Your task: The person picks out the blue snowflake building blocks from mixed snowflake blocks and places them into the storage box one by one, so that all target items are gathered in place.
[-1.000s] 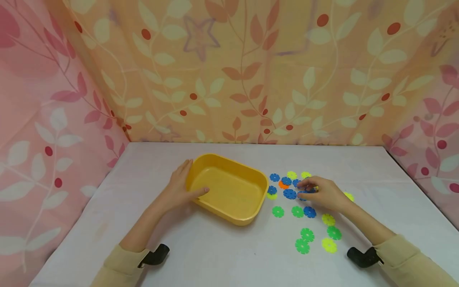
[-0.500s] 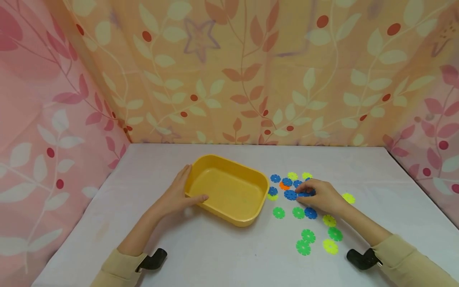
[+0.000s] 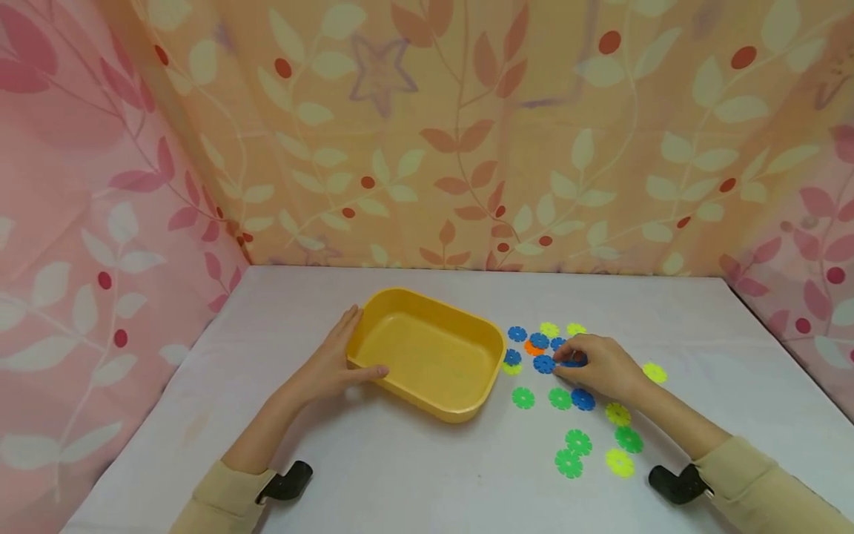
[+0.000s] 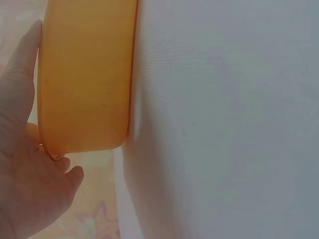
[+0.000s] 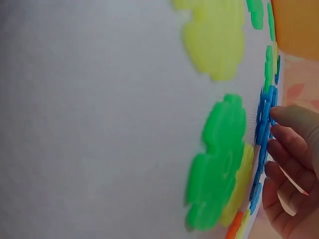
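Note:
My left hand [image 3: 333, 363] rests at the left corner of a yellow plastic basin [image 3: 427, 360]. Its thumb lies over the near rim and its outstretched fingers touch the left end; the left wrist view shows this hand [image 4: 30, 149] against the basin's wall [image 4: 87, 79]. On the right, the curved fingers and thumb of my right hand [image 3: 600, 365] pinch a blue snowflake disc [image 3: 575, 361], partly hidden beneath them. In the right wrist view that hand's fingertips [image 5: 273, 144] meet several flat blue discs [image 5: 264, 119] at table level.
Around the right hand lie several more slotted plastic discs: green [image 3: 523, 398], yellow [image 3: 620, 463], blue [image 3: 583, 400] and one orange [image 3: 534, 348]. Some overlap. A white cloth covers the table [image 3: 414, 482], with patterned curtains [image 3: 460, 148] behind and at both sides.
My right hand's fingers and thumb have drawn closer together over the blue discs. The left hand has stayed on the basin, its fingers lying slightly lower. The whole view has shifted a little.

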Motion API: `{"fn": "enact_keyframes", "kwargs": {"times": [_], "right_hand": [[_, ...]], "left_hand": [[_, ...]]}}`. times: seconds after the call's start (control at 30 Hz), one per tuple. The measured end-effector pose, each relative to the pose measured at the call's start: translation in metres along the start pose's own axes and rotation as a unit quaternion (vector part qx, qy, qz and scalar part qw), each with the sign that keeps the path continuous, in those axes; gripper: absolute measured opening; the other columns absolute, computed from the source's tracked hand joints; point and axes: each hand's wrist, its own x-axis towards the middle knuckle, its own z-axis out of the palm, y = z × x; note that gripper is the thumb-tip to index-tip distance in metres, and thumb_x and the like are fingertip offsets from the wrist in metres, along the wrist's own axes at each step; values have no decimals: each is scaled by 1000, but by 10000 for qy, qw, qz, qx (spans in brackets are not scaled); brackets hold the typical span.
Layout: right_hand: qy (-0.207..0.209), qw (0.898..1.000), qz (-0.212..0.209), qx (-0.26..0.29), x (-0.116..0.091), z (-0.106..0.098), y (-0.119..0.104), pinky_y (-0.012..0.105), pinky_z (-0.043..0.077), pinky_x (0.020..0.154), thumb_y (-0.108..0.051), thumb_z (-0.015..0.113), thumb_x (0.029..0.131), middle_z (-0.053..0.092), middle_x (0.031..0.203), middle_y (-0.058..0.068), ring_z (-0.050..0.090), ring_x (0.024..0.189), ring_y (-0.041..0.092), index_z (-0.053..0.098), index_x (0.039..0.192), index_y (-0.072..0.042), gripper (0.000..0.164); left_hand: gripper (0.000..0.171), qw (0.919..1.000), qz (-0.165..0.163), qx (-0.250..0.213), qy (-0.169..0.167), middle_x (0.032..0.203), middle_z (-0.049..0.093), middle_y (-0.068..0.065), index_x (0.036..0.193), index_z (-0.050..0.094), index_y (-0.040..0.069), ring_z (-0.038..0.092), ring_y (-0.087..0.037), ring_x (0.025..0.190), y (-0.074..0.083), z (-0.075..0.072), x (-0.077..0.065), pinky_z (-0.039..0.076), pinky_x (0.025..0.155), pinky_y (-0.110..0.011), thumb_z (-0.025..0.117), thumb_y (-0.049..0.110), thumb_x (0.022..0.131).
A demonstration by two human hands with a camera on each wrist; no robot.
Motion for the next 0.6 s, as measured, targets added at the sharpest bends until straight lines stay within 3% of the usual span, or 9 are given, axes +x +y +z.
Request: {"fn": "enact_keyframes", "kwargs": {"times": [0.2, 0.6], "right_hand": [[-10, 9999, 6, -165, 0, -2, -2, 31, 47, 68, -29, 80, 81, 62, 81, -10, 53, 75, 12, 73, 91, -18, 17], [-104, 9995, 192, 237, 3, -3, 1, 27, 48, 67, -27, 80, 81, 64, 79, -8, 55, 74, 12, 75, 90, -13, 17]], "left_hand": [[116, 9999, 107, 78, 69, 162, 5, -18, 155, 10, -1, 8, -38, 147, 0, -1, -1, 14, 113, -59, 77, 54, 78], [116, 9999, 59, 67, 134, 161, 10, -16, 155, 13, 0, 14, -38, 146, 2, 0, -2, 17, 113, -57, 78, 53, 76]]}}
